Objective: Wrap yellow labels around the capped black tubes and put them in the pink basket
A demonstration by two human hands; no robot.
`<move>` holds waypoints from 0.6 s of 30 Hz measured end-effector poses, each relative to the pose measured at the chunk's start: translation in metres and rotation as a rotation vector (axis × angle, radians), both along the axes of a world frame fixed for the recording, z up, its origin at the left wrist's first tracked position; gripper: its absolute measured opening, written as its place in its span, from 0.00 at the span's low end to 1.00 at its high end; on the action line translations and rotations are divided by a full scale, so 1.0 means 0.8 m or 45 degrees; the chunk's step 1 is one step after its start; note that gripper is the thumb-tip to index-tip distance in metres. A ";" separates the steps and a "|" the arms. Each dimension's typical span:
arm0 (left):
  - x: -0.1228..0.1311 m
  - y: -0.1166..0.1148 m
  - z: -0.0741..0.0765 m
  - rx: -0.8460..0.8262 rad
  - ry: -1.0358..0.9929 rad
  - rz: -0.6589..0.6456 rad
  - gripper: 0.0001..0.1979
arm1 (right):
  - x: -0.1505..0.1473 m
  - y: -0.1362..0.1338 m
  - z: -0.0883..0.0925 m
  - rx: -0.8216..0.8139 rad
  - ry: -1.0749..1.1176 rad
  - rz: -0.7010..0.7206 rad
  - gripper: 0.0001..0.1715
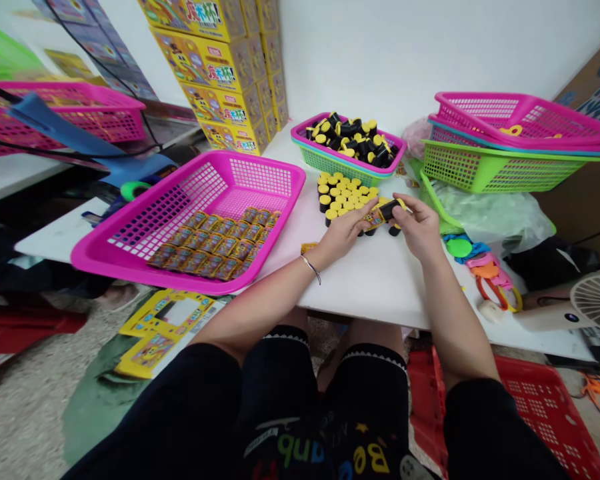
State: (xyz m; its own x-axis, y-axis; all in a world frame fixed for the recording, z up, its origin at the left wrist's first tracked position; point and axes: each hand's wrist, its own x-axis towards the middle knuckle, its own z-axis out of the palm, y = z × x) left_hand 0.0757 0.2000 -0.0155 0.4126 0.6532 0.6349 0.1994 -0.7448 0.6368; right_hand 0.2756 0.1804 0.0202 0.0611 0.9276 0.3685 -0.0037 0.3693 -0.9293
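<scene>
My left hand (347, 232) is closed on a small yellow-and-brown printed sleeve (374, 217) over the white table. Pinched in my right hand (421, 223) is a small black canister (391, 209) with a yellow cap. The canister meets the sleeve end to end; whether it sits inside it I cannot tell. Just beyond both hands, a group of yellow-capped black canisters (347, 193) stands upright on the table. To the left, a pink basket (215, 170) holds rows of printed pieces (215, 243). Another small printed piece (309, 247) lies near my left wrist.
Behind the canisters, a purple-rimmed basket (300, 135) is heaped with more of them. Yellow printed boxes (220, 73) are stacked against the wall. Baskets (475, 167) are piled at right, above coloured bands (490, 273) and a fan (597, 303). Red crates stand below the table.
</scene>
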 end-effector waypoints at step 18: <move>0.013 -0.006 -0.004 -0.199 -0.074 -0.006 0.39 | -0.014 -0.005 -0.009 0.128 -0.339 -0.189 0.27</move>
